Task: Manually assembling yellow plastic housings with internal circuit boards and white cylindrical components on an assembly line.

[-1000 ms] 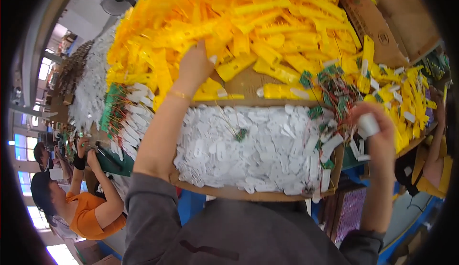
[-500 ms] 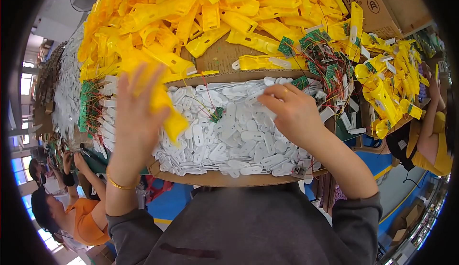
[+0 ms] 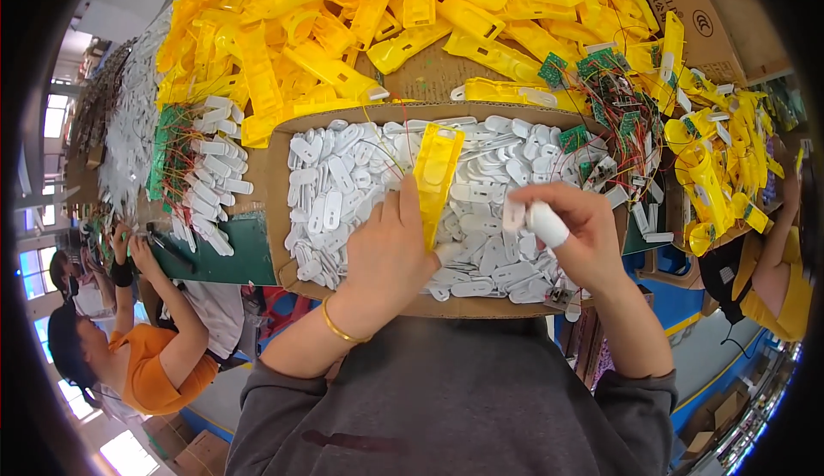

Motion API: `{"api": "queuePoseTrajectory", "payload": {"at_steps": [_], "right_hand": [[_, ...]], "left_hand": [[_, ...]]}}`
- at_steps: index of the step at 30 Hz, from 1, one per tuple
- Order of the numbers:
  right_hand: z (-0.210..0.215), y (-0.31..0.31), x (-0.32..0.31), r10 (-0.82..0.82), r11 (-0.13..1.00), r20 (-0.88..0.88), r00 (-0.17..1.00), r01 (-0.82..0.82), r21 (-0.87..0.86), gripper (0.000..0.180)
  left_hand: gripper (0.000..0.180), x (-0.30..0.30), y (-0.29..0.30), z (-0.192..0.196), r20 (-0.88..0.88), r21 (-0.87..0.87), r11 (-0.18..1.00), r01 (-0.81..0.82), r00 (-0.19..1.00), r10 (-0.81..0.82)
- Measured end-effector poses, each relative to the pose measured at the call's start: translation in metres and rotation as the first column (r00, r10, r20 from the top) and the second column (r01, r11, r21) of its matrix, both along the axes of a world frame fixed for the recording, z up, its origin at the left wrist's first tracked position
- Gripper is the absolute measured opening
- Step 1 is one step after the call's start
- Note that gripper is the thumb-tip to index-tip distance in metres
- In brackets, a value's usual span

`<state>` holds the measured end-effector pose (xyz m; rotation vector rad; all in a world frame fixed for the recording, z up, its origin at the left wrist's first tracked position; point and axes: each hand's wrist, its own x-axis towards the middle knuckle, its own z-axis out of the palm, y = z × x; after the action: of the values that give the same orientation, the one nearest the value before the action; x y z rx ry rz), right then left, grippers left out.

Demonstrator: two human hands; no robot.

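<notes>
My left hand (image 3: pixel 388 244) is closed around a yellow plastic shell (image 3: pixel 439 163), a long trough-shaped piece standing roughly upright over the box. Thin wires (image 3: pixel 384 139) run down to the fingers of that hand; what they join there is hidden. To its right, my right hand (image 3: pixel 584 237) pinches a small white oval plastic piece (image 3: pixel 513 215) between its fingertips, apart from the shell. White tape (image 3: pixel 548 224) wraps one of its digits. Both hands are above a cardboard box (image 3: pixel 278 210) full of loose white oval plastic pieces (image 3: pixel 489 257).
Yellow shells (image 3: pixel 343 21) are heaped behind the box. Green circuit boards with wires (image 3: pixel 614 103) lie at the right, beside more yellow shells (image 3: pixel 699 154). Wired boards with white blocks (image 3: pixel 210 163) are stacked at the left. One person (image 3: pixel 142 364) sits left, another (image 3: pixel 777 278) right.
My left hand has come right and down from the left heap, bringing the yellow shell over the box. The right hand has drawn nearer me and now shows a white oval piece in its fingertips.
</notes>
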<state>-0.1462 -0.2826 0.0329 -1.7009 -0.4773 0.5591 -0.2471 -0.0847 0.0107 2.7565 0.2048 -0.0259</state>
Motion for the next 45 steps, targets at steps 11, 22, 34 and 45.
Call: {"api": "queuePoseTrajectory", "payload": {"at_steps": [11,22,34,45], "right_hand": [[-0.003,0.021,-0.042,0.17,0.917,-0.557,0.813,0.078,0.392,0.011],[-0.006,0.031,-0.041,0.216,0.924,-0.662,0.718,0.069,0.376,0.006],[-0.007,0.051,-0.03,0.314,0.948,-0.502,0.806,-0.239,0.211,0.011],[-0.019,0.089,0.029,0.45,0.879,0.82,0.354,-0.341,-0.334,0.035]], "left_hand": [[0.039,-0.014,0.004,0.01,-0.305,-0.898,-0.329,-0.292,0.952,-0.013],[0.04,-0.019,-0.014,0.004,-0.293,-0.952,-0.109,-0.286,0.955,0.05],[0.068,-0.031,0.004,-0.002,-0.212,-0.977,-0.009,-0.212,0.977,-0.026],[0.059,-0.058,0.037,0.014,-0.275,-0.96,-0.02,-0.278,0.935,0.226]]}}
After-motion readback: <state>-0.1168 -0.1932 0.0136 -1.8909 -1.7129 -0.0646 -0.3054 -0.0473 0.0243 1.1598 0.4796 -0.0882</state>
